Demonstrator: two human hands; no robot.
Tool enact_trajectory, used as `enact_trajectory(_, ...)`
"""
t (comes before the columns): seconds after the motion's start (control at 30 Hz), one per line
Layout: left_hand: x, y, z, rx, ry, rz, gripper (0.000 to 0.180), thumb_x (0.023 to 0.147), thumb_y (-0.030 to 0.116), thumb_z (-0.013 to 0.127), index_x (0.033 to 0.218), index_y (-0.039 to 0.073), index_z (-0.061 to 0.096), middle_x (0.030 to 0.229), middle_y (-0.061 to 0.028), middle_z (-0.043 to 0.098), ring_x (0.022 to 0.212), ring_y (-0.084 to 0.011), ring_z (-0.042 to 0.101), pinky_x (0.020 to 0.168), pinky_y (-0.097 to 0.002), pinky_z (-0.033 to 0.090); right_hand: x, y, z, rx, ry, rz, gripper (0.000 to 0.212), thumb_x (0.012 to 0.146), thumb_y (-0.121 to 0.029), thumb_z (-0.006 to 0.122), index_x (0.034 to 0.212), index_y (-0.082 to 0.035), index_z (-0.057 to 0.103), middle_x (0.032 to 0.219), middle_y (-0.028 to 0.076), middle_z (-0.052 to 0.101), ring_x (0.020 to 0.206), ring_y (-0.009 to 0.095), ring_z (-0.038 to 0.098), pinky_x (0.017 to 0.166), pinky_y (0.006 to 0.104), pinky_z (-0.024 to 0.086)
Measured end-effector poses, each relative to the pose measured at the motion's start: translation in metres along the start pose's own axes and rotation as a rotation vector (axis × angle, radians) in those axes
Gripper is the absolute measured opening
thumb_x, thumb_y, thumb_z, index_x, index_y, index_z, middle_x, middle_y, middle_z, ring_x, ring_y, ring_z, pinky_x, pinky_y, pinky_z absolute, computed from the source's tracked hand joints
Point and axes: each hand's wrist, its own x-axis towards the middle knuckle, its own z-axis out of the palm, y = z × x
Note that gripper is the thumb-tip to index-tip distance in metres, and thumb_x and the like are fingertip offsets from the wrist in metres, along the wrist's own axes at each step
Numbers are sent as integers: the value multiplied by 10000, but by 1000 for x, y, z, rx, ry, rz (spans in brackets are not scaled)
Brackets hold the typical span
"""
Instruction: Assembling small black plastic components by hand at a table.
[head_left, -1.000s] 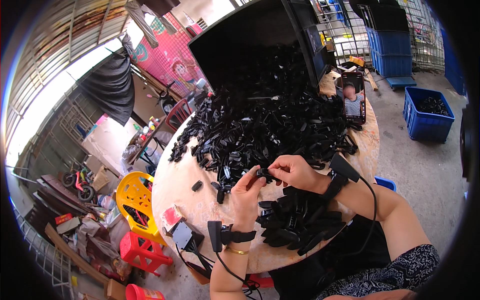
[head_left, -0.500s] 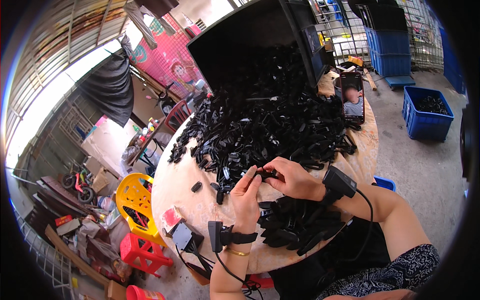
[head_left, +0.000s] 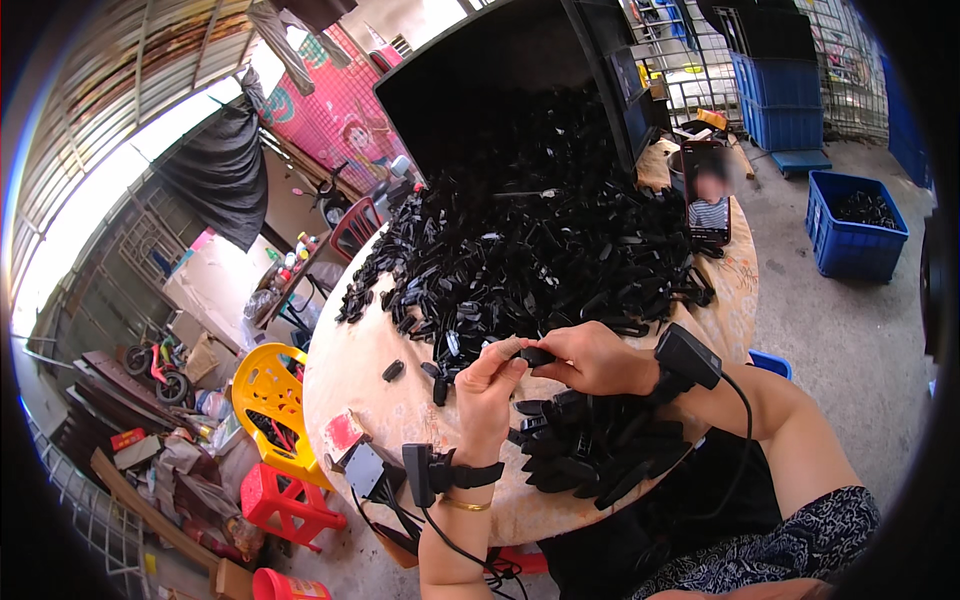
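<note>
Between both hands is a small black plastic part (head_left: 537, 356), oblong and dark. My left hand (head_left: 487, 385) pinches its left end with thumb and fingertips. My right hand (head_left: 598, 360) grips the other end, fingers closed. Just beyond them spreads a large heap of similar black plastic parts (head_left: 540, 255), some with shiny metal bits. A smaller group of longer black pieces (head_left: 600, 450) lies in rows by the near table edge, below my right wrist. One single black part (head_left: 393, 371) rests alone on the cloth to the left.
The round table has a pale patterned cloth (head_left: 345, 375). A big black bin (head_left: 490, 90) lies tipped at the back. A phone (head_left: 707, 195) stands at the right. Red-and-grey boxes with cables (head_left: 370, 470) sit front left; a yellow chair (head_left: 270, 395) and blue crate (head_left: 855, 225) flank the table.
My hands have drawn slightly apart and turned, with the left shifting a little left and down. The black part between them now shows more of its surface.
</note>
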Motion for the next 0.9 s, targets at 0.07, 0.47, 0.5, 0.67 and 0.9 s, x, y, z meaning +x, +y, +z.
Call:
enact_trajectory(0.07,0,1,0,58,-26,50,230,874,-51,549,1088,-31,630,1046,-121,652,953,-158,600,882,-263,450,-1,0,0,-43,17,-47,278,817,-242,665,930,7,613,748,146,596,674,340,590,564,397,454)
enact_trajectory(0.47,-3,22,10,400,-165,17,305,777,43,700,1074,0,646,928,-12,679,712,-58,534,646,-202,438,5,48,-15,-356,35,-49,256,730,-104,629,980,-51,642,898,106,632,818,269,594,743,351,490)
enact_trajectory(0.5,-4,24,13,422,-332,-31,304,769,50,710,1063,1,647,900,-11,675,709,-58,533,646,-204,440,4,54,-11,-355,31,-49,256,730,-104,629,980,-51,642,898,106,632,818,269,594,743,351,490)
enact_trajectory(0.67,5,7,-7,442,24,-235,171,868,147,633,924,-12,664,754,0,648,674,-59,556,623,-229,448,0,51,8,-486,-58,-20,206,748,-156,645,938,-78,641,886,76,577,847,250,549,745,336,486)
enact_trajectory(0.9,4,-12,-21,1529,151,-124,272,727,273,713,759,7,670,804,-166,623,832,-360,573,729,-432,454,9,46,17,-675,-152,-54,209,733,-246,697,810,-66,625,853,54,552,857,218,526,688,313,479)
